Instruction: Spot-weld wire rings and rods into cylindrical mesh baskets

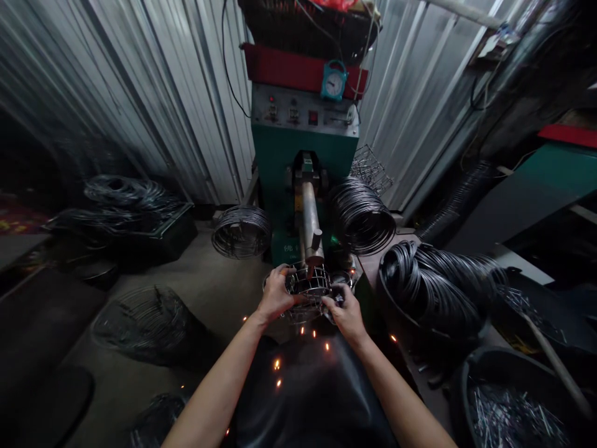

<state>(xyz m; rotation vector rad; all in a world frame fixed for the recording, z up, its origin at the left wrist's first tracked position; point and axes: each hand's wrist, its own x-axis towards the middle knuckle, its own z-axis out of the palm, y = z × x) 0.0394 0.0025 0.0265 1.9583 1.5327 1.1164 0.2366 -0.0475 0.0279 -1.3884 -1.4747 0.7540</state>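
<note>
A small round wire cage (308, 287) sits under the copper tip of a green welding machine's arm (311, 231). My left hand (276, 292) grips the cage's left side with curled fingers. On the cage's right side my right hand (344, 311) is closed on the wire. Orange sparks (278, 364) fall below the cage over a black apron (308, 398) on my lap.
The green welding machine (303, 155) with a red band and a small clock (334, 83) stands against corrugated metal walls. Coils of wire rings (362, 215) hang beside it. A black tub of rings (429, 286) sits right, a bucket of short rods (513, 410) lower right, wire cages (144, 320) left.
</note>
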